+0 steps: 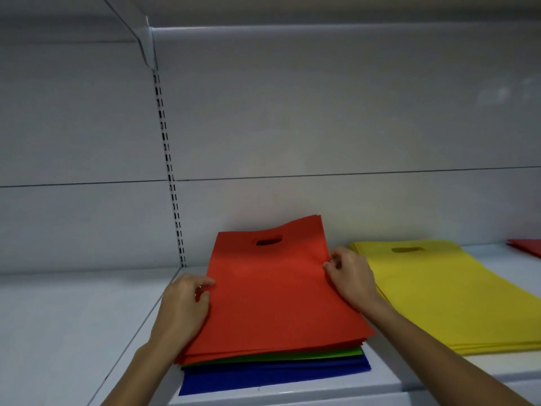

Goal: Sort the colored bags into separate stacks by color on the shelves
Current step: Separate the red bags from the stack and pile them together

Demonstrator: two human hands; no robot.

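Both side edges of orange bag point(272, 288) pinched: left hand point(183, 303), right hand point(351, 276).

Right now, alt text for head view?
Left hand and right hand grip the side edges of a red bag topping green bags and blue bags on a white shelf; a yellow stack lies right of it.

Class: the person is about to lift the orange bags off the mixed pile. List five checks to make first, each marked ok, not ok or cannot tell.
1. Left hand grips the orange bags at the left edge: ok.
2. Right hand pinches their right edge: ok.
3. Grip takes only orange, no green bags: cannot tell.
4. Yellow stack holds one colour: ok.
5. Sorting done: not ok; green and blue bags lie beneath.
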